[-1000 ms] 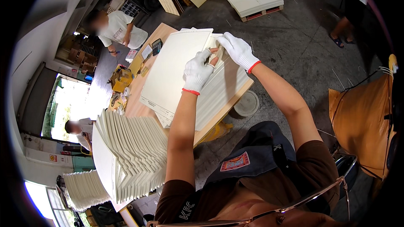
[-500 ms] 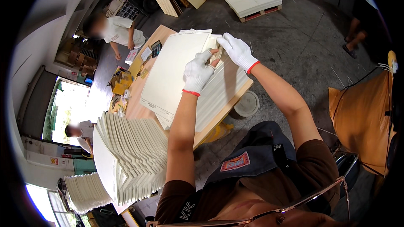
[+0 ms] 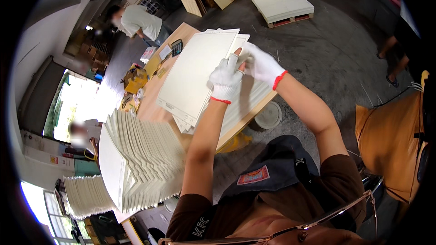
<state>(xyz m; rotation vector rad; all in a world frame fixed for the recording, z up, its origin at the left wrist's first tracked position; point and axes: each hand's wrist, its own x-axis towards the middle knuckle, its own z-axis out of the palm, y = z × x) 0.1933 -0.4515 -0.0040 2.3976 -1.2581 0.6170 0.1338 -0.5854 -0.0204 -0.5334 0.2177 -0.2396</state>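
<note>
A fanned pile of large white sheets [image 3: 195,68] lies at a slant on the wooden table in front of me. My left hand [image 3: 225,78], in a white glove with bare thumb and forefinger tips, is closed at the pile's right edge, where sheet edges sit by those fingertips. Just right of it, my right hand [image 3: 264,67] wears a white glove with a red cuff. It reaches to the far right corner of the sheets; blur and overlap hide what its fingers do. Under both hands, more pale sheets [image 3: 231,113] lie along the table's near edge.
A tall fanned stack of white sheets [image 3: 145,163] stands at lower left. On the table [image 3: 179,34] are a calculator [image 3: 176,47] and a yellow box [image 3: 135,79]. A lidded bucket [image 3: 268,115] and an orange-brown sack [image 3: 386,145] stand right. Two people [image 3: 143,22] are at left.
My hands have drawn closer together at the sheets' right edge, the right hand turning inward. My view has shifted a little. The person at the far left has turned and bent over.
</note>
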